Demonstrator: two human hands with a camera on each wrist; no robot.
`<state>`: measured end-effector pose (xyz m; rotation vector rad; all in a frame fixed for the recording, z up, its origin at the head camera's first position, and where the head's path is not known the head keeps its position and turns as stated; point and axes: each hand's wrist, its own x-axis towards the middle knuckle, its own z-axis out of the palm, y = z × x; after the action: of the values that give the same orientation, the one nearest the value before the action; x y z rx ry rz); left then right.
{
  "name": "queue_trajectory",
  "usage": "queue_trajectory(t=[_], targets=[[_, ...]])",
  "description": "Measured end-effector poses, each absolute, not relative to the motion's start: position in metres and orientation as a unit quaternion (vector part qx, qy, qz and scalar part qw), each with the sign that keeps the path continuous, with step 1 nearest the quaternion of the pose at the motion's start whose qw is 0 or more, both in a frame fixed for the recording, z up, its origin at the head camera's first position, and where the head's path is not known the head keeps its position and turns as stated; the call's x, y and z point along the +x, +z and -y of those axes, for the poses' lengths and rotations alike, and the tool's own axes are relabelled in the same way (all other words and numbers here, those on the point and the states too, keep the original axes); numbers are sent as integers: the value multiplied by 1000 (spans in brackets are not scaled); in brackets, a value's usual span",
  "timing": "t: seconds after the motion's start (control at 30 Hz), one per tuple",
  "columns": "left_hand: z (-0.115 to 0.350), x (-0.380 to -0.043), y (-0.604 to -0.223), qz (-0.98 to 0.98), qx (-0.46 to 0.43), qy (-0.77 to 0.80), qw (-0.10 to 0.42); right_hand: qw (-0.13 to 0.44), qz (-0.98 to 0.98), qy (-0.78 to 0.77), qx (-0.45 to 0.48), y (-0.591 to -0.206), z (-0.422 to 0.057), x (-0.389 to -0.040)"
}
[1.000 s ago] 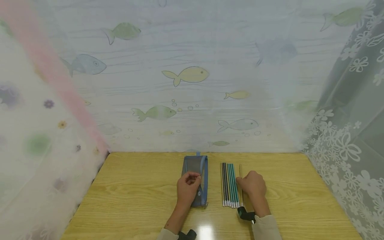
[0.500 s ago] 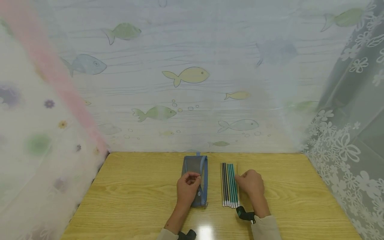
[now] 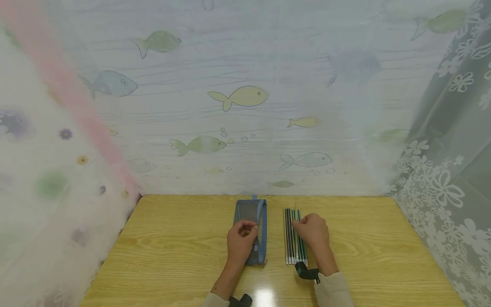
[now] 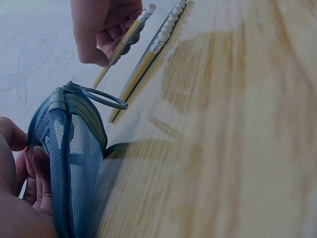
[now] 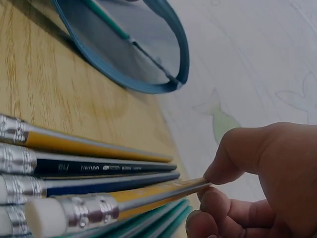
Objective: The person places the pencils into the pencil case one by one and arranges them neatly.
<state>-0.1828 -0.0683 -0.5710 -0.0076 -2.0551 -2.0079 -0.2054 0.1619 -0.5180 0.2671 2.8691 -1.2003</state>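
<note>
Two hands are present, with one blue mesh pencil case [image 3: 247, 210] lying on the wood-grain tabletop [image 3: 172, 241] and one row of pencils [image 3: 288, 233] to its right, set apart from it. Left hand [image 3: 240, 242]: thumb and curled fingers clamped on the edge of the case, near its open mouth. Right hand [image 3: 313, 230]: thumb and fingers pinching one yellow pencil with a silver stripe [image 5: 136, 198], carried above the row, its eraser end toward the wearer. The head view gives the layout of case and row, eraser ends nearest the wearer, but the pencils overlap too closely there for an exact total. The right wrist view separates one yellow pencil [image 5: 89, 146] and two dark pencils [image 5: 106, 167] in the row, plus several green pencils [image 5: 156, 223] partly covered by the held one; it also shows a green strip [image 5: 106, 19] within the outline of the case, whether inside it or part of it cannot be told. The left wrist view alone clearly shows one pull ring [image 4: 115, 104] at the end of the case. Two black wrist mounts [image 3: 305, 271] are counted in the head view, one at each wrist
</note>
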Motion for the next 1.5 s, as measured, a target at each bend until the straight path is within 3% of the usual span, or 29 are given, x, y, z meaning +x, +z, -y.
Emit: queue_trajectory(t=[1.5], targets=[[69,-185,-575,712,3,-689,133,-15,-896,-444,-2,-530,-101,-209]])
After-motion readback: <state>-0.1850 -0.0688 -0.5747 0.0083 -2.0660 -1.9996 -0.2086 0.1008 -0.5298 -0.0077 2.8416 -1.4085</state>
